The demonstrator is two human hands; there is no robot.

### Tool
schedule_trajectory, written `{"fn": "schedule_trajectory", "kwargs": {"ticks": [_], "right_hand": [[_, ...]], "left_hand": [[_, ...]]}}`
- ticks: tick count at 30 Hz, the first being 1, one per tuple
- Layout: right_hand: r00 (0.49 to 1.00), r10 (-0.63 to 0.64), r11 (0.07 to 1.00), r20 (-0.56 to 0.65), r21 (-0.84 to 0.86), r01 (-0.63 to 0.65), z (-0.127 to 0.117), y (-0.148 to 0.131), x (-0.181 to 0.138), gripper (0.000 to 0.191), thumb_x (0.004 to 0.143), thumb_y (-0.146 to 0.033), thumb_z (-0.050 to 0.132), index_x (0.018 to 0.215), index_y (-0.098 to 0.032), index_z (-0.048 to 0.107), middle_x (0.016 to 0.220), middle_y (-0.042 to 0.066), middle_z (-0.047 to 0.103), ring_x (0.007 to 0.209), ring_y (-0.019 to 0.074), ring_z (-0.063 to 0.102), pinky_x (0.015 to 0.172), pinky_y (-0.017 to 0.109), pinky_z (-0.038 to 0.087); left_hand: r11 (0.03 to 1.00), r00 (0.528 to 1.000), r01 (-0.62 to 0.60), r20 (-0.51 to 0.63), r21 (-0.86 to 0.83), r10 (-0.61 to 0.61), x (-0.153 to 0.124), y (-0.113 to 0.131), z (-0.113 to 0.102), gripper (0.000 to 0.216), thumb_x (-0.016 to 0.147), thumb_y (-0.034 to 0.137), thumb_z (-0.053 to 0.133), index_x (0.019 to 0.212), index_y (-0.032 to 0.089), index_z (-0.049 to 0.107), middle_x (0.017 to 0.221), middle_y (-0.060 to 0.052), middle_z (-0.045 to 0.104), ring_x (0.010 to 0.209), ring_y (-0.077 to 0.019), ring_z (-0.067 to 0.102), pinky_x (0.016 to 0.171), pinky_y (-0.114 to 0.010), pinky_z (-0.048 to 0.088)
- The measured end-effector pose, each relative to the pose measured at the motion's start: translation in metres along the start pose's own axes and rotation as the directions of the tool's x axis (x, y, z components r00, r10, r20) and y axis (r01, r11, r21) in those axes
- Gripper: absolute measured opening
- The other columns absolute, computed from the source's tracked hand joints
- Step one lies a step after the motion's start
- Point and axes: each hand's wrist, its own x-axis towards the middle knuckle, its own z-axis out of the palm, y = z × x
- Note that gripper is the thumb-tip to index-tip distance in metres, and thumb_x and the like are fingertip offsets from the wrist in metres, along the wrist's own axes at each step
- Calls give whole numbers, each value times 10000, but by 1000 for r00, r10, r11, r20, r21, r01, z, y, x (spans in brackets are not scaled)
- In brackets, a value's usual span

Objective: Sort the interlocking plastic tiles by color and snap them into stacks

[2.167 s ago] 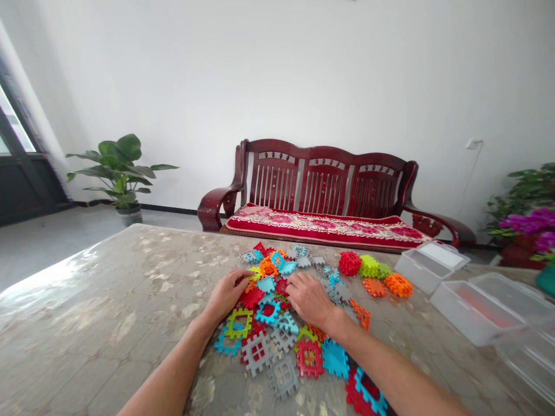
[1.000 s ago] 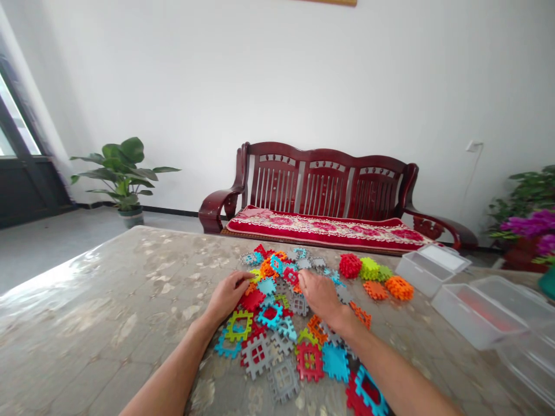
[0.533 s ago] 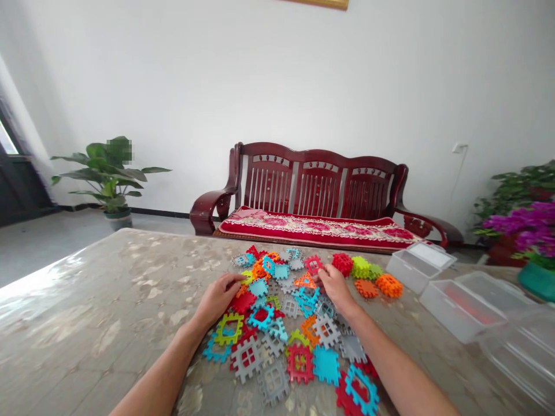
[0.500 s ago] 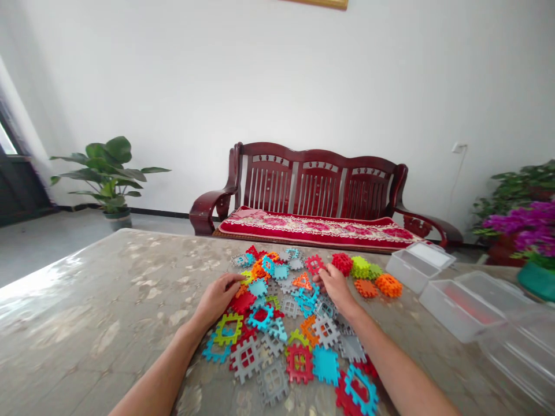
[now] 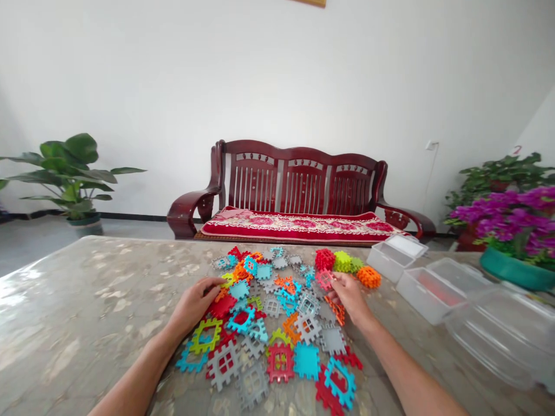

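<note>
Clearly, right fingers (image 5: 340, 283) pinch a toothed, windowed red piece (image 5: 324, 279), grip unclear in left fingers (image 5: 211, 282).

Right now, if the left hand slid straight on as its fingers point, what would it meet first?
The left hand would likely meet the bright yellow piece just ahead first; depth is unclear and they may be touching.

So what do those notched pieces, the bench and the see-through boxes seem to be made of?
Notched pieces: probably hard plastic, smooth with a slight sheen, judging by their even, bright colours.
Bench: looks like dark red wood, glossy, with highlights on its curves, though grain is hard to make out.
See-through boxes: likely plastic, with cloudy, translucent walls.
</note>
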Motion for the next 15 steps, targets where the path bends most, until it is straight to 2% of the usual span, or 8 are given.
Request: {"fn": "schedule_trajectory", "kwargs": {"ticks": [2, 6, 11, 15], "right_hand": [[998, -44, 986, 37, -159, 49, -5, 7, 1, 345, 778, -341, 539, 1047, -161, 660, 782, 45, 726, 596, 173, 659, 545, 269, 494], [984, -150, 886, 92, -431, 175, -9, 6, 2, 280, 787, -273, 551, 985, -163, 716, 973, 92, 753, 920, 232, 702, 821, 336, 517], [968, -140, 825, 207, -517, 229, -7, -6, -1, 372, 762, -328, 644, 1085, -156, 709, 1098, 119, 732, 1025, 268, 677, 897, 369, 492], [955, -157, 735, 253, -616, 284, -3, -11, -5, 425, 702, -239, 668, 1119, -166, 700, 1142, 113, 713, 1068, 264, 650, 928, 360, 471]], "left_hand": [[1000, 1000, -6, 2, 2, 6, 0, 1, -1, 382, 824, 472, 475, 997, 248, 731, 1027, -22, 751, 992, -223, 664, 930, -329, 503], [1000, 1000, -6, 15, 11, 6, 0, 0, -2, 394, 824, 488, 476, 1005, 247, 731, 1037, -31, 754, 999, -230, 666, 938, -348, 503], [1000, 1000, 0, 5, 10, 0, 1, 1, -2, 395, 811, 493, 486, 996, 247, 734, 1031, -34, 759, 996, -233, 669, 935, -350, 510], [1000, 1000, -2, 0, 18, 2, 0, 3, -3, 387, 803, 487, 493, 983, 246, 736, 1022, -31, 756, 981, -234, 674, 920, -344, 513]]}}
